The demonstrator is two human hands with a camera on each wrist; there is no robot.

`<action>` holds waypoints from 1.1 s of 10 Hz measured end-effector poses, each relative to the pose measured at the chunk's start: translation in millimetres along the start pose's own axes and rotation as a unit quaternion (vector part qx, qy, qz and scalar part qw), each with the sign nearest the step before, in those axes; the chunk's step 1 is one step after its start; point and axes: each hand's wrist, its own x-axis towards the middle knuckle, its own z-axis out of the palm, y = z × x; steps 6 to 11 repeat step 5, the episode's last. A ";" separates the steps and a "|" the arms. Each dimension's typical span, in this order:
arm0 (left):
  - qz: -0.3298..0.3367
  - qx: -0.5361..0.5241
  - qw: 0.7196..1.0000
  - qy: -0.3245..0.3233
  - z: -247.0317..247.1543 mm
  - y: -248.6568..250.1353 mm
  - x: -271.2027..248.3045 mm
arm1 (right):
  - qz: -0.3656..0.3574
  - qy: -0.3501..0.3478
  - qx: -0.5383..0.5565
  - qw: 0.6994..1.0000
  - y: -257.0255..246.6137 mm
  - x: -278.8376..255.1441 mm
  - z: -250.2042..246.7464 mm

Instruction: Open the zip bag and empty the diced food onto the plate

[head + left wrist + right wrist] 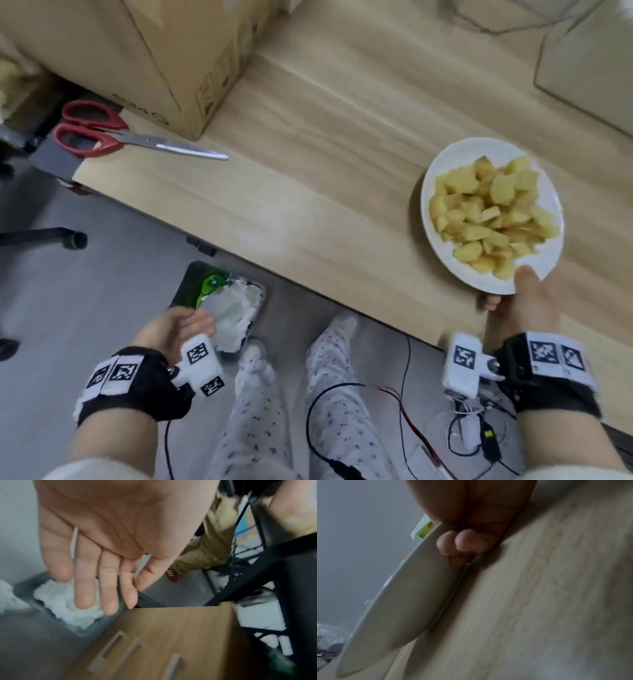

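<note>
A white plate (442,164) heaped with yellow diced food (493,212) sits near the front edge of the wooden table (308,192). My right hand (513,291) grips the plate's near rim, thumb on top and fingers curled under it. In the right wrist view the fingertips (458,543) press the plate's underside (402,601), which is tilted off the table (539,601). My left hand (178,325) hangs below the table edge with fingers (106,581) straight and empty. It is over a floor bin (191,274). Something pale and translucent (229,308) lies in the bin; it is too blurred to tell if it is the zip bag.
Red-handled scissors (137,137) and a cardboard box (154,51) lie at the table's left. The bin holds white crumpled paper (56,601). A wooden drawer unit (171,642) stands beside it. Cables (342,404) trail on the floor by my legs.
</note>
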 end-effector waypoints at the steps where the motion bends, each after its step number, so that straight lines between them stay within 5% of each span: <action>1: 0.004 0.025 0.996 -0.089 36.0 35.2 -68.6 | -0.019 -0.054 -0.018 0.998 -12.8 -5.1 0.5; 3: 0.145 0.118 0.946 -0.264 168.8 100.4 -180.5 | 0.025 -0.095 -0.100 0.990 -16.5 17.4 -5.2; 4: 0.204 0.154 0.946 -0.201 263.3 94.1 -192.5 | 0.063 -0.161 -0.154 0.973 -29.4 35.7 -11.8; 5: 0.278 0.234 0.911 -0.196 327.2 71.2 -177.6 | 0.088 -0.205 -0.194 0.955 -52.8 66.3 -28.6; 11: 0.278 0.234 0.911 -0.196 327.2 71.2 -177.6 | 0.088 -0.205 -0.194 0.955 -52.8 66.3 -28.6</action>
